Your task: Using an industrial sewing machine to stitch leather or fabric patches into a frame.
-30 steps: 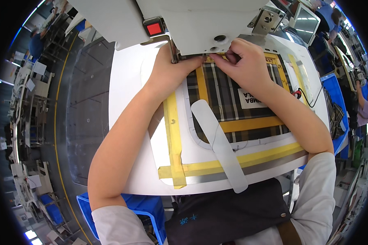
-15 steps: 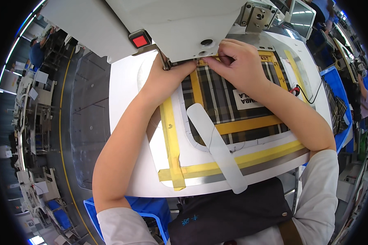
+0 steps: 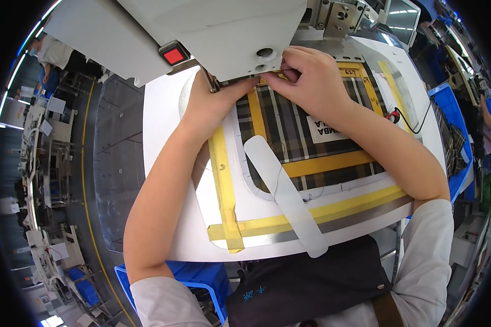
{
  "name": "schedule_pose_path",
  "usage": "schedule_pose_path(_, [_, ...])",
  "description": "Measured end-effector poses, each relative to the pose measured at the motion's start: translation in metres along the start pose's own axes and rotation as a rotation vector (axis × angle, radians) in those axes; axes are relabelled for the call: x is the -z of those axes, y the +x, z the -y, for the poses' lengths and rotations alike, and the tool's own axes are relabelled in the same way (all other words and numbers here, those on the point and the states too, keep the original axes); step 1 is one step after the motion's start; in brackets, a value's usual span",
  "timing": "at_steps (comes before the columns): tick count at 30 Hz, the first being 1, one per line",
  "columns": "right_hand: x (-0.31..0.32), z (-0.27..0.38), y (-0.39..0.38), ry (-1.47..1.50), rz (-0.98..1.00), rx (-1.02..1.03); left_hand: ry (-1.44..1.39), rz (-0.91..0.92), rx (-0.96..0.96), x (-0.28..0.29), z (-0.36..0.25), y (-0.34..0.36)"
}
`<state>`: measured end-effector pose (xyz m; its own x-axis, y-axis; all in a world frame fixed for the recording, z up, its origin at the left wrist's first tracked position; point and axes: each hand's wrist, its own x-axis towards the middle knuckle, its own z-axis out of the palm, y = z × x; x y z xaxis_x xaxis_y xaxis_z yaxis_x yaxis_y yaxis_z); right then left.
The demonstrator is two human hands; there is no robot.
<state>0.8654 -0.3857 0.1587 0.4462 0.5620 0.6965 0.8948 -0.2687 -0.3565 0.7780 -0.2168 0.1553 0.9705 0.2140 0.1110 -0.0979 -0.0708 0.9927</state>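
Short white sleeves, forearms bare. Left hand [image 3: 215, 101], right hand [image 3: 311, 82]: no gloves, no rings visible. Dark apron [image 3: 305, 289] with small blue mark, brown strap [image 3: 390, 313] at side.

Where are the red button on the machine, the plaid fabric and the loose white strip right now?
red button [image 3: 174, 55], head view, centre of its red face.
plaid fabric [image 3: 289, 122], head view, bare checked area inside the yellow tape.
white strip [image 3: 286, 196], head view, middle of its length.

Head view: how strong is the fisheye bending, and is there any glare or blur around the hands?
Head view: strong barrel bending, the white table edge curves; black corners; both hands, left hand and right hand, sharp; soft even light, mild glare on the sewing machine housing.
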Motion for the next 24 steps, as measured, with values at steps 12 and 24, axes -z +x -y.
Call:
schedule_pose_path(12, [0.0021, 0.0007, 0.0015, 0.050, 0.015, -0.047, -0.007, -0.064, 0.001, -0.0051, 0.0011, 0.0019])
schedule_pose_path(24, [0.0067, 0.0011, -0.0020, 0.108, 0.039, -0.089, 0.134, -0.031, 0.064, -0.0017, -0.0068, 0.0000])
